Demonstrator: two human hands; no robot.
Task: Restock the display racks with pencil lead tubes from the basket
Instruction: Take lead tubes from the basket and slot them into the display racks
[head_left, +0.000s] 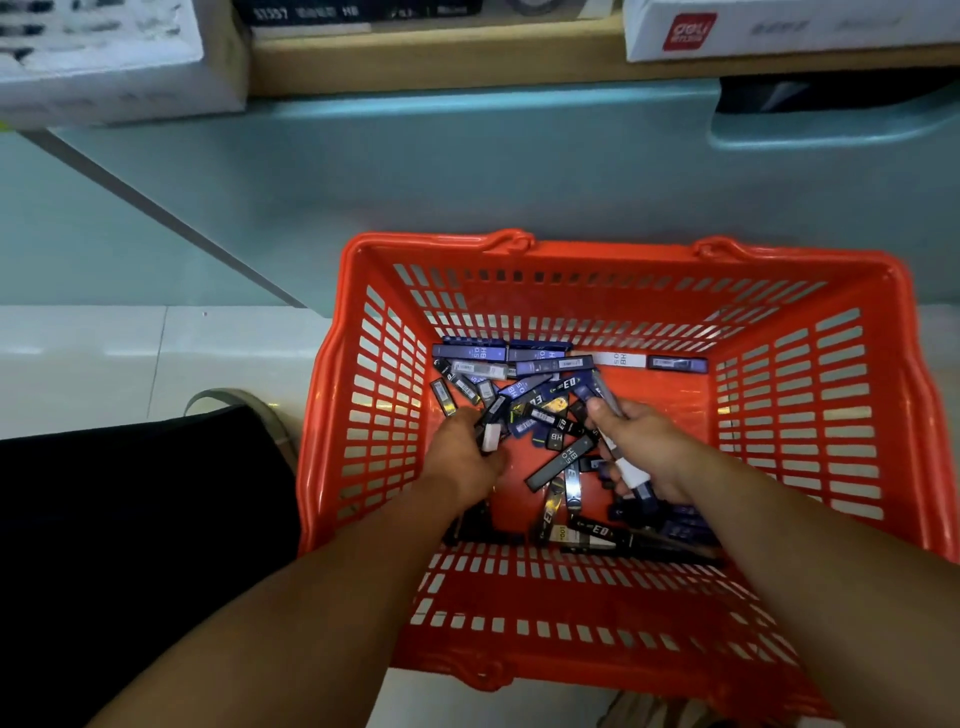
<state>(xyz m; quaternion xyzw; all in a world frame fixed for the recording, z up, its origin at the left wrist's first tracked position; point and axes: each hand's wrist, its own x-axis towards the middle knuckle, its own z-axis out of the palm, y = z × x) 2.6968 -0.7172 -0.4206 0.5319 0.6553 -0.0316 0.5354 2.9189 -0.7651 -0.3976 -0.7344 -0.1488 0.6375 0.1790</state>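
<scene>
Here, the gathering step is judged to be in hand: pencil lead tubes are being collected from an orange plastic shopping basket (613, 597) seen from above, and nothing has yet been carried to a display rack.

Both bare forearms are reached down into the basket. The left hand (460, 454) is curled closed around a small bunch of tubes, of which a white-ended one (491, 436) shows at the fingertips. The right hand (641, 447) is closed on several tubes as well, a grey one sticking out beyond the thumb and a white-and-dark one (631, 470) lying across the palm.

The loose pencil lead tubes (550, 410) are heaped on the basket floor between the two hands and just beyond them, mostly dark blue and black, some marked HB. A neat row lies further ahead against the far wall, and more lie under the right wrist.

Next, the full hands would probably need to be lifted straight up and out. The basket walls are slotted and high on every side, so the rim must be cleared; open room is widest directly above.

Beyond the basket a pale teal shelf base (467, 171) is seen, with a wooden shelf edge (441, 57) and white boxes (779, 26) above it. No rack slots can be made out.
</scene>
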